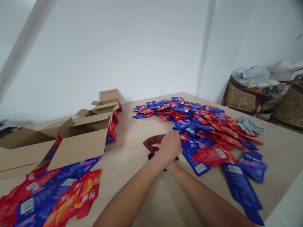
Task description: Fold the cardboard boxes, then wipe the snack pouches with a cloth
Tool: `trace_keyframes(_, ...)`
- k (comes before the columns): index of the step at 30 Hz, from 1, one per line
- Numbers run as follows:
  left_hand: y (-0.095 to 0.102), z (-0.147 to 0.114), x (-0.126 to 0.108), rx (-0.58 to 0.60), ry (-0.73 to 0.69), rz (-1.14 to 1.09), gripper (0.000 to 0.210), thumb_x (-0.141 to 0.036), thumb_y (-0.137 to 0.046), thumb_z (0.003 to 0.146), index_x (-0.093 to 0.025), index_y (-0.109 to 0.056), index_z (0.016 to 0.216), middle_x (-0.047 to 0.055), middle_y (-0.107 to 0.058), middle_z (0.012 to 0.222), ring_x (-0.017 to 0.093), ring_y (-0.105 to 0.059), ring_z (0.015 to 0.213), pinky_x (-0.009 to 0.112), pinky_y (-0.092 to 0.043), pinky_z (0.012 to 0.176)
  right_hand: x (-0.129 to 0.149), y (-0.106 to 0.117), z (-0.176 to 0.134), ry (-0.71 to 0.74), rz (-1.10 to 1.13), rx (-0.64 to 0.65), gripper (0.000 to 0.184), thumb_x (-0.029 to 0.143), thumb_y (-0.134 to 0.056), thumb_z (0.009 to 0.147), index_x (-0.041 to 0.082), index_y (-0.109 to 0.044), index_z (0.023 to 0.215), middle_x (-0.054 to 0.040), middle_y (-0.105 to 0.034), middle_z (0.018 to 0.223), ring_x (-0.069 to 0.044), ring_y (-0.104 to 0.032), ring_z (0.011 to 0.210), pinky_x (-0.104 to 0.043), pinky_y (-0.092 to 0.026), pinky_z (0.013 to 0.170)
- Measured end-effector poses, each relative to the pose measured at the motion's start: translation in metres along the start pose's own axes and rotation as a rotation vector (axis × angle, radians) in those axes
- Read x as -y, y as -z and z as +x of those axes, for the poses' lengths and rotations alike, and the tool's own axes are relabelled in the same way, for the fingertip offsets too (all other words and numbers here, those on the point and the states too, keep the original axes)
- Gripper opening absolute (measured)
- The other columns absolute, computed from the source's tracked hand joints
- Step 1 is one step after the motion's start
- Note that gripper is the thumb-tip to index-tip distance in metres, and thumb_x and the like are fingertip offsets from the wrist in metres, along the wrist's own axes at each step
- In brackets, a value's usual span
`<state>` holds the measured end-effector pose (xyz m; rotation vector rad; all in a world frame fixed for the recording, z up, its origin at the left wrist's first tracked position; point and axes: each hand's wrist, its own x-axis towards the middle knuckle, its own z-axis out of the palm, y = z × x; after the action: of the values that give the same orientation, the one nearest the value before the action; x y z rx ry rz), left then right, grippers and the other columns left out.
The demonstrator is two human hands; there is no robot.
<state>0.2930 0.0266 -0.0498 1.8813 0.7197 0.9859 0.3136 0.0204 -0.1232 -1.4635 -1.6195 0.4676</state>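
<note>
My wrists cross over the table. My left hand [169, 145] lies on top, its fingers curled down beside the near edge of a pile of red and blue packets [189, 121]; what they hold, if anything, is hidden. Beneath it, my right hand [155, 147] is mostly covered, with some fingers showing against a dark brown, folded piece like a pouch or cloth [149, 143]. Its fingers appear closed on that piece. Dark edges of something black show under the wrists. A red packet [214, 154] and a blue packet [195, 159] lie just right of my hands.
Open cardboard boxes [81, 142] stand in a row at the left, flaps up. More red and blue packets [54, 195] lie at the front left. A grey crumpled cloth [251, 125] rests on the pile's right side. Patterned seats [242, 97] with bags stand beyond the table.
</note>
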Motion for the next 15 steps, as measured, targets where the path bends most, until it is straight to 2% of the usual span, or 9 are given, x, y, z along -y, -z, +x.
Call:
trace_keyframes(1,-0.017,0.01,0.006,0.021,0.011,-0.002,0.013,-0.009,-0.057,0.069,-0.02,-0.051,0.072,0.017,-0.055,0.104,0.037,-0.028,0.125,0.045,-0.022,0.103,-0.001,0.001,0.0,-0.005,-0.006,0.006,0.035,0.017,-0.049,0.075,0.027,-0.062,0.106,-0.0039,-0.058,0.109,-0.023,-0.05,0.105,-0.035,-0.037,0.092)
trace_keyframes(3,-0.043,0.028,0.019,0.099,0.06,0.006,0.026,-0.005,-0.064,0.061,-0.021,-0.044,0.06,0.018,-0.057,0.091,0.041,-0.032,0.121,0.049,-0.019,0.102,-0.003,0.003,0.001,-0.027,0.027,0.012,0.035,0.02,-0.053,0.075,0.024,-0.062,0.108,-0.0046,-0.056,0.108,-0.023,-0.051,0.102,-0.034,-0.037,0.091)
trace_keyframes(5,-0.057,0.041,0.031,0.145,0.099,0.025,0.036,-0.001,-0.064,0.058,-0.023,-0.036,0.053,0.017,-0.057,0.082,0.042,-0.034,0.12,0.051,-0.017,0.102,-0.003,0.006,0.002,-0.04,0.046,0.03,0.035,0.022,-0.056,0.074,0.021,-0.062,0.109,-0.0056,-0.056,0.108,-0.023,-0.051,0.101,-0.035,-0.037,0.091)
trace_keyframes(7,-0.06,0.05,0.039,0.156,0.12,0.049,0.039,0.0,-0.061,0.06,-0.024,-0.032,0.049,0.016,-0.057,0.077,0.041,-0.037,0.119,0.051,-0.018,0.101,-0.002,0.007,0.001,-0.047,0.071,0.023,0.035,0.019,-0.055,0.074,0.02,-0.063,0.108,-0.0058,-0.055,0.112,-0.024,-0.05,0.103,-0.035,-0.036,0.092)
trace_keyframes(9,-0.053,0.054,0.043,0.151,0.134,0.079,0.039,-0.002,-0.059,0.065,-0.024,-0.031,0.048,0.016,-0.056,0.073,0.039,-0.041,0.117,0.05,-0.024,0.099,0.001,0.006,-0.001,-0.046,0.11,0.008,0.033,0.016,-0.051,0.076,0.022,-0.063,0.106,-0.0046,-0.055,0.115,-0.022,-0.05,0.104,-0.035,-0.035,0.094)
trace_keyframes(11,-0.037,0.055,0.042,0.136,0.155,0.124,0.034,-0.008,-0.057,0.07,-0.023,-0.035,0.05,0.015,-0.056,0.074,0.037,-0.044,0.116,0.046,-0.03,0.095,0.005,0.006,-0.004,-0.034,0.137,-0.007,0.032,0.017,-0.045,0.081,0.023,-0.064,0.105,-0.0033,-0.058,0.114,-0.02,-0.052,0.103,-0.033,-0.035,0.094)
trace_keyframes(13,-0.011,0.054,0.039,0.108,0.181,0.176,0.024,-0.014,-0.055,0.076,-0.021,-0.043,0.056,0.015,-0.058,0.079,0.035,-0.046,0.115,0.042,-0.035,0.092,0.011,0.006,-0.007,-0.018,0.151,-0.027,0.03,0.019,-0.045,0.082,0.023,-0.064,0.105,-0.0038,-0.06,0.112,-0.02,-0.052,0.104,-0.032,-0.036,0.094)
trace_keyframes(15,0.023,0.051,0.033,0.074,0.208,0.261,0.012,-0.018,-0.052,0.079,-0.018,-0.05,0.067,0.015,-0.059,0.084,0.033,-0.048,0.113,0.039,-0.038,0.088,0.015,0.008,-0.009,-0.008,0.14,-0.053,0.03,0.019,-0.05,0.078,0.021,-0.065,0.104,-0.0053,-0.059,0.111,-0.021,-0.051,0.105,-0.032,-0.036,0.093)
